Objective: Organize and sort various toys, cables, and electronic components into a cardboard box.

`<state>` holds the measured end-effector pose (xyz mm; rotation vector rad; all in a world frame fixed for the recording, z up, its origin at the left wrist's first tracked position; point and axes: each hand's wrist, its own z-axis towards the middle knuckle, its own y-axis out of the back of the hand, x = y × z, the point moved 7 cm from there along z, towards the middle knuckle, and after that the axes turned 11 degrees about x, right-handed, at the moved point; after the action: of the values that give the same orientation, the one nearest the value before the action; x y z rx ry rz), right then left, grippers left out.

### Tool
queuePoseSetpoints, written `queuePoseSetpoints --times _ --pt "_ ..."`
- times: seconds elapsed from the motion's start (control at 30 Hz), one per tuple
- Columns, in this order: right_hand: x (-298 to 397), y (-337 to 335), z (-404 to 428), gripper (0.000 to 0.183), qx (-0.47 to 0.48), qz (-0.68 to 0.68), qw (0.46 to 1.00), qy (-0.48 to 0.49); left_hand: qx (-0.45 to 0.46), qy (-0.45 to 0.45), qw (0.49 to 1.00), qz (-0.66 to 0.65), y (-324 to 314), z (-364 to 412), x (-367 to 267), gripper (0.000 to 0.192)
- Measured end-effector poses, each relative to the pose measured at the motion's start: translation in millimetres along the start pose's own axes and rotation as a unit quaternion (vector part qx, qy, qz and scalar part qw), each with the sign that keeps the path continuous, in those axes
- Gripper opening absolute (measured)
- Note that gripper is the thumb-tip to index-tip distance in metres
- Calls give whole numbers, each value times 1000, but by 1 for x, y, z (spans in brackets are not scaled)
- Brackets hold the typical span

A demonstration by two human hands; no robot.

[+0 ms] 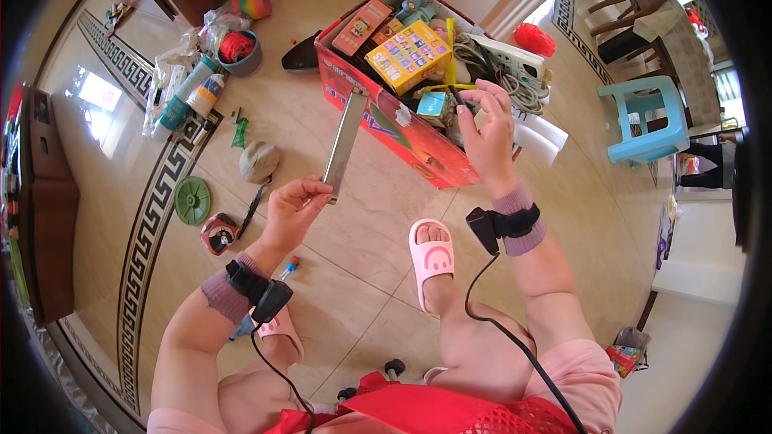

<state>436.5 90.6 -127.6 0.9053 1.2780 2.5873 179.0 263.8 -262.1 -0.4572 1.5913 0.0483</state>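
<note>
My left hand [295,208] grips the near end of a long, flat silver metal bar [345,146]. The bar slants up and away, its far end in front of the side of a red cardboard box [416,154]. Over the box's near right part is my right hand [490,132], with a small dark thing [456,95] between thumb and fingertips; its kind cannot be made out. Inside the box lie a yellow printed carton [411,57], a pink carton [362,27], a small blue box [432,105], a white power strip [512,60] and coiled grey cable [520,95].
Left on the tiled floor are a green plastic disc [192,201], a beige ball-like item [259,161], a red-and-black pouch [219,234], bottles [206,94] and a grey-blue bucket [250,55]. A blue plastic stool [648,120] stands right. Cables run from both wrist straps.
</note>
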Motion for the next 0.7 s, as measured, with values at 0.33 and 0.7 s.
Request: queuePoseSetpoints --times 0.33,0.7 --pt "64 -71 -36 32 245 444 856 -99 54 -98 994 -3 -65 32 -56 15" --pt "-28 -5 16 24 9 301 926 -229 137 -131 941 280 -81 21 -40 17"
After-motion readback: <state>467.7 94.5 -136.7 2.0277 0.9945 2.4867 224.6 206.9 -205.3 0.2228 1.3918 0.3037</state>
